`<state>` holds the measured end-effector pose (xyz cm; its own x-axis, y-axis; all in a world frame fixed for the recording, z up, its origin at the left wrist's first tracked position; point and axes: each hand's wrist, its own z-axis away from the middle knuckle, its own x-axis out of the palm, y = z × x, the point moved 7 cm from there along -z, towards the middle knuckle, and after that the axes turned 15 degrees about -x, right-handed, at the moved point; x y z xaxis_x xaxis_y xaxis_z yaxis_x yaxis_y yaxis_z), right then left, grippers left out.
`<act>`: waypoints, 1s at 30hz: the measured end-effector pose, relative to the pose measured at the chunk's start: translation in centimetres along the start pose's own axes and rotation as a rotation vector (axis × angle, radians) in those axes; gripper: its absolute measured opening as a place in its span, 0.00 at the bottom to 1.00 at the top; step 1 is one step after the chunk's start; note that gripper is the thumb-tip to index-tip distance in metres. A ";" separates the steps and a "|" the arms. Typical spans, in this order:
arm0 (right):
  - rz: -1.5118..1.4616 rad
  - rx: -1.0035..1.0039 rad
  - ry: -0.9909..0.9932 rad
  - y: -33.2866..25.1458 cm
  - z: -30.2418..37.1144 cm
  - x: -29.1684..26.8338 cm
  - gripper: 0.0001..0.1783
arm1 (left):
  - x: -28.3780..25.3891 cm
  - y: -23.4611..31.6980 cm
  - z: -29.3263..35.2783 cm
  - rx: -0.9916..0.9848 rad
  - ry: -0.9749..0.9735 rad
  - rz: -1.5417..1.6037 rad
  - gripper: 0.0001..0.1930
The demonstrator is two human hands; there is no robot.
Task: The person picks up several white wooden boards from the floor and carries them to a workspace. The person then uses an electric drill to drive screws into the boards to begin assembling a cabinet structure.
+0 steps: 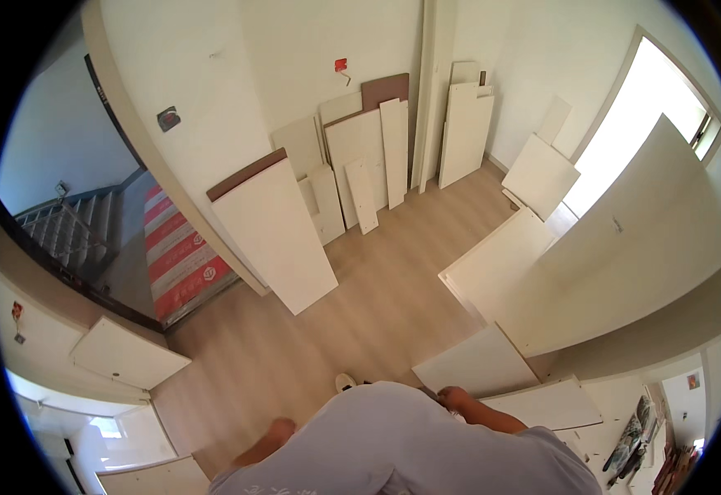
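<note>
My left hand (278, 431) hangs low over the wood floor, left of my grey shirt (377, 429). Its fingers are too small and turned away to make out, and I see nothing in it. On the other side, my right hand (455, 398) is closed at my shirt's edge, beside a dark narrow piece that I cannot name. Just beyond that hand lies a white board (480, 363), and another white panel (546, 406) lies under and beside my right forearm. One shoe (345, 382) shows ahead of my shirt.
White and brown boards (360, 157) lean along the far wall, with a large white panel (274, 235) nearer. A big curved-looking panel (624, 239) rises at the right above a low white board (500, 260). Tools (631, 437) lie lower right. A doorway at left shows a red-striped covering (183, 256).
</note>
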<state>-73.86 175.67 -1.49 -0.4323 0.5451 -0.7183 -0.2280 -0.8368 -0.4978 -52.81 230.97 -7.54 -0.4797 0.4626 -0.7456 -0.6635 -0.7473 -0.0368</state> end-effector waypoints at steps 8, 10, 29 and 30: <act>-0.448 0.261 0.249 -4.7 -8.9 -11.2 0.22 | -19.9 -13.3 -12.5 -0.654 0.055 1.516 0.11; -0.454 0.234 0.236 -4.2 -11.0 -12.1 0.22 | -22.8 -11.8 -14.8 -0.611 0.062 1.525 0.12; -0.698 0.026 0.404 6.6 -32.8 -32.6 0.23 | -44.6 -6.4 -37.1 -0.126 0.047 0.596 0.15; -0.712 0.066 0.385 7.3 -33.1 -33.6 0.23 | -47.1 -5.6 -38.0 -0.308 -0.006 0.920 0.16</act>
<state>-32.12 153.00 2.93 0.1637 0.9173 -0.3630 -0.3917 -0.2773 -0.8773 -4.71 195.22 2.44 -0.7391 -0.3637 -0.5669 0.1519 -0.9100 0.3858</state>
